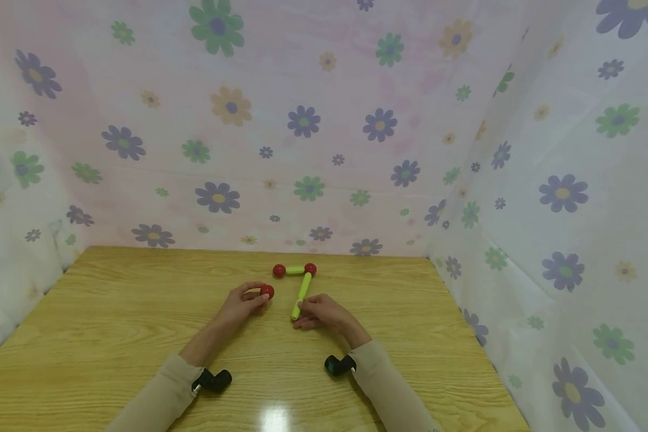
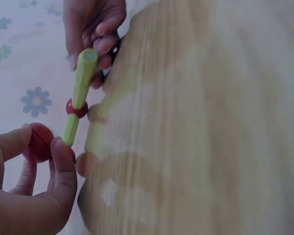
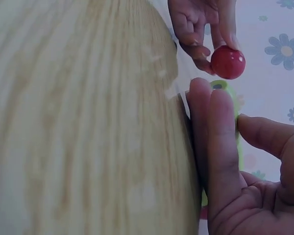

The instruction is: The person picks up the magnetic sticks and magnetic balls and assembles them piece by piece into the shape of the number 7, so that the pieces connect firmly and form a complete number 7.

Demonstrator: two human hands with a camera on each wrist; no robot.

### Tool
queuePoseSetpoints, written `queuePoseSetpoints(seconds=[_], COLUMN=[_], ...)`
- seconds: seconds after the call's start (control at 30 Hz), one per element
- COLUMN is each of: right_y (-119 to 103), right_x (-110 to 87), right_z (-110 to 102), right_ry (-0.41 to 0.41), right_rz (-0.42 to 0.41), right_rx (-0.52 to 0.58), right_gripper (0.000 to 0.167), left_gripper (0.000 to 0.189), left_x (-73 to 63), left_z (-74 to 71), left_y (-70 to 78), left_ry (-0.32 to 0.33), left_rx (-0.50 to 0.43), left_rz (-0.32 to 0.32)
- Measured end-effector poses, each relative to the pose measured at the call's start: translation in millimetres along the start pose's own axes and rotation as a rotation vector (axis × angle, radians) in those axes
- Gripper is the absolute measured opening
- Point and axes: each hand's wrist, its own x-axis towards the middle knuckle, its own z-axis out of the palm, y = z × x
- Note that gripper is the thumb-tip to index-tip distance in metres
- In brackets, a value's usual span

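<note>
My left hand pinches a red ball between thumb and fingertips, a little above the table. To its right, my right hand holds a long yellow-green rod near its free end, thumb on one side and fingers on the other. That end shows a small grey disc in the left wrist view. At the rod's far end sits a second red ball, joined by a short yellow-green rod to a third red ball. In the right wrist view the held ball is close to the rod's end.
The wood-grain table spreads around both hands. Behind it hangs a flower-print curtain, with more of it along both sides. A small black camera sits on each wrist, the left one and the right one.
</note>
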Motion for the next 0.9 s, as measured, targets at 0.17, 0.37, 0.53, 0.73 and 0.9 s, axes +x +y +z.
queuePoseSetpoints(seconds=[0.17,0.37,0.53,0.73,0.9], right_y=[-1,-2,-2,-5,-4], right_x=[6.1,12.7,17.2,19.3,19.3], right_z=[1,0,-2,-4,-5], right_ry=[-0.009,-0.016,-0.034,-0.055,-0.073], right_rz=[-0.007,0.008,0.011,0.012,0.012], right_rx=[0.008,0.007,0.015,0.021,0.017], right_gripper=[0.033,0.034,0.034,0.035,0.037], left_gripper=[0.043,0.041,0.037,0.037,0.035], left_x=[-9.3,-15.8,-21.7,-28.0,-31.3], left_z=[3.9,9.0,15.6,23.2,30.2], left_y=[-1.9,-4.1,-3.7,-1.3,-3.1], left_ry=[-0.032,-0.04,-0.05,-0.081,-0.068], left_rx=[0.056,0.059,0.091,0.153,0.196], left_rz=[0.007,-0.007,-0.013,0.001,0.016])
